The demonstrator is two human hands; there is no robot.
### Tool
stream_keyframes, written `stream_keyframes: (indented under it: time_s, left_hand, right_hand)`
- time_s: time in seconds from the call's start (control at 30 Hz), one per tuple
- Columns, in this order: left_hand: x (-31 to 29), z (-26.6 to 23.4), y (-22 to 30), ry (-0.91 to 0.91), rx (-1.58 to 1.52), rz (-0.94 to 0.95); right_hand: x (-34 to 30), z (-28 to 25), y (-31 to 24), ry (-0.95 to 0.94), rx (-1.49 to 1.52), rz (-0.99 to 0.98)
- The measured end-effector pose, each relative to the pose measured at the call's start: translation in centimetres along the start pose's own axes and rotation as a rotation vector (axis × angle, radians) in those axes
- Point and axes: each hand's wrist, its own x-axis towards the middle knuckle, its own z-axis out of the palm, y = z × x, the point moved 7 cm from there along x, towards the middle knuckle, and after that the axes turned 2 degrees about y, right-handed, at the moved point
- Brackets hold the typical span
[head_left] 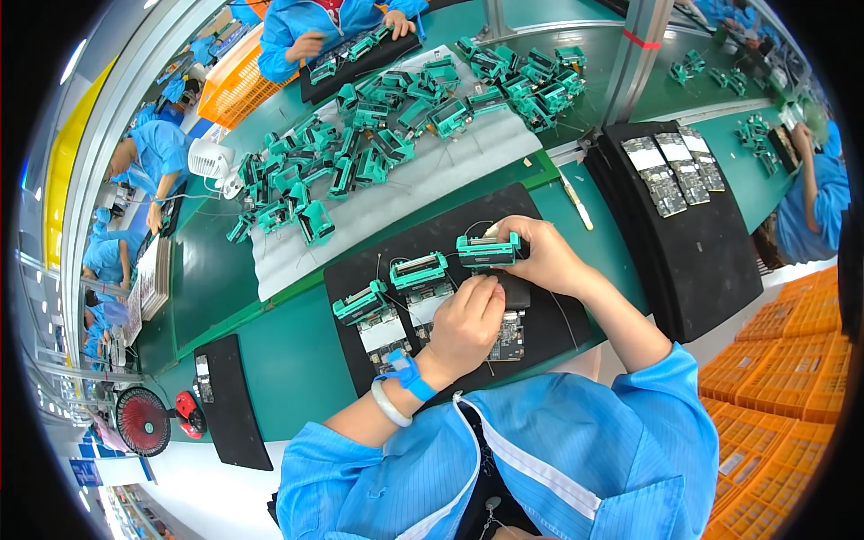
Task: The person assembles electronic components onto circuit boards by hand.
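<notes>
- Right hand (540, 256) — I see it gripping a green module (488, 251) over the black mat (549, 333).
- Left hand (468, 324) — curled, fingertips on a circuit board (508, 337) just below.

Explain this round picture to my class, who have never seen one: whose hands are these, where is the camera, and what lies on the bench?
The camera sits on a worker's head and looks down through a fisheye lens, which bends straight edges. The person's right hand holds a green plastic module. The left hand rests on a circuit board below it. Both work over a black mat on a green bench. Two more green modules lie on boards to the left. A pile of green modules waits on a white sheet beyond. Other workers in blue coats sit nearby.
</notes>
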Motion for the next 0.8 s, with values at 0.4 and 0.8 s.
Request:
stream_keyframes:
  time_s: [0.4,0.8]
  left_hand:
    - [0.4,0.9,-0.3,-0.089,-0.009,-0.055]
    - [0.7,1.4,-0.1,-0.180,0.029,-0.023]
  right_hand:
    - [-0.1,-0.1,0.1,0.033,0.022,-0.074]
    - [0.0,0.1,0.6,0.000,0.006,-0.048]
